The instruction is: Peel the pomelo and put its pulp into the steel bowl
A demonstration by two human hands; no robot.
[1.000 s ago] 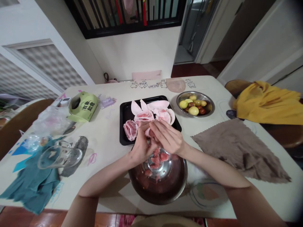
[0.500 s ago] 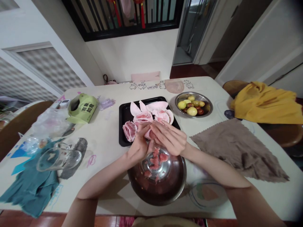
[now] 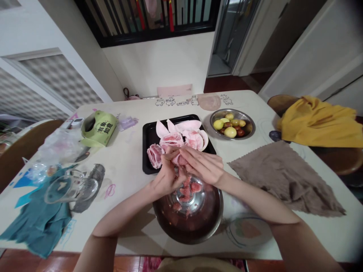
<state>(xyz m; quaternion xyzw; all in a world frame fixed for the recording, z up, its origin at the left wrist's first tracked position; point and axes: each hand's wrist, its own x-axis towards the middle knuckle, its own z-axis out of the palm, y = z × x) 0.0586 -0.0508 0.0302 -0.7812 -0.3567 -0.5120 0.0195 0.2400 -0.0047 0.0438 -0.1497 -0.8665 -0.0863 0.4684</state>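
My left hand [image 3: 168, 174] and my right hand [image 3: 204, 165] meet over the far rim of a steel bowl [image 3: 210, 221], both pinching a pink pomelo segment [image 3: 179, 160]. Several red pulp pieces [image 3: 189, 190] lie in the bowl's bottom. Just beyond my hands a black tray [image 3: 147, 136] holds peeled pomelo segments [image 3: 155, 155] and pale pink peel [image 3: 184, 130].
A smaller steel bowl of yellow and red fruit [image 3: 232, 125] stands behind the tray at the right. A brown cloth [image 3: 283, 177] lies right, a yellow cloth [image 3: 317, 122] on a chair. Left are a glass jug [image 3: 68, 187], teal cloth [image 3: 39, 219], plastic bag [image 3: 61, 145] and green box [image 3: 98, 129].
My hands stay together on the segment above the bowl; the fingers shift slightly as they work it. Nothing else on the table moved.
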